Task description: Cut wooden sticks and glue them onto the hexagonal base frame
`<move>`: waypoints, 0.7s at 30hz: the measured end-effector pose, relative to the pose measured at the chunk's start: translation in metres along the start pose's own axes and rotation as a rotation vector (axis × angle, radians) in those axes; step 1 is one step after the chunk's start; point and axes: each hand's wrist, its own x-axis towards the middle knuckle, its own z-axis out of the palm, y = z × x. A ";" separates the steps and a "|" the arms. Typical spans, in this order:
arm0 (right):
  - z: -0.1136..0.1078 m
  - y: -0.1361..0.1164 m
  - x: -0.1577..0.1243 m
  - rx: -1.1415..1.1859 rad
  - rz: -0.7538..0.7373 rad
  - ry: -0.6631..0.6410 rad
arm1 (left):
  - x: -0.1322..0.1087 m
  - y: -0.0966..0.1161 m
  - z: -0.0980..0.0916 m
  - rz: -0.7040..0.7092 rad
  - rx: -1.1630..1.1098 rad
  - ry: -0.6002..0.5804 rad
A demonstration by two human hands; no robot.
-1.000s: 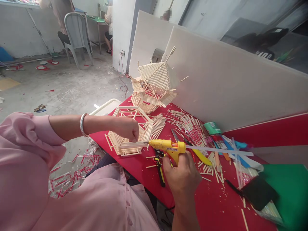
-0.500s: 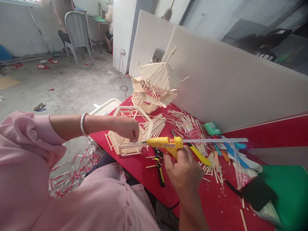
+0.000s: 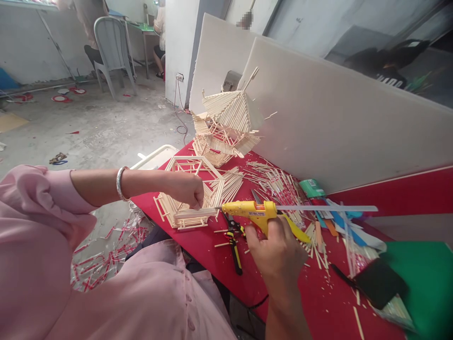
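Note:
My right hand (image 3: 278, 252) is closed round the grip of a yellow glue gun (image 3: 249, 211), with a long clear glue stick (image 3: 325, 208) poking out of its back. The nozzle points left at a small panel of pale sticks (image 3: 193, 217). My left hand (image 3: 186, 189) is closed in a pinch, pressing down on that panel at the near edge of a low stick frame (image 3: 187, 182). A taller stick house model (image 3: 226, 125) stands behind it on the red table (image 3: 311, 302).
Yellow-handled pliers (image 3: 234, 245) lie just below the glue gun. Loose sticks (image 3: 279, 182), a green tube (image 3: 311, 188) and coloured scraps crowd the table's middle. A black phone (image 3: 380, 283) and green sheet (image 3: 424, 278) lie right. White boards (image 3: 336, 118) back the table. A plastic chair (image 3: 111, 47) stands far left.
The glue gun dipped left toward the stick panel, then drew back slightly right, and its glue stick levelled out. My left hand has stayed pinched on the panel.

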 end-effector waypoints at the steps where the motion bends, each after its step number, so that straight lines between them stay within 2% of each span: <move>1: 0.000 0.001 -0.001 -0.006 0.005 0.005 | 0.000 0.000 0.000 0.004 0.000 -0.001; 18: 0.002 -0.002 0.001 0.044 -0.030 0.058 | 0.000 0.003 0.000 0.003 0.027 0.019; 21: 0.001 -0.003 0.001 0.041 -0.024 0.034 | -0.001 0.004 0.000 -0.001 0.012 0.017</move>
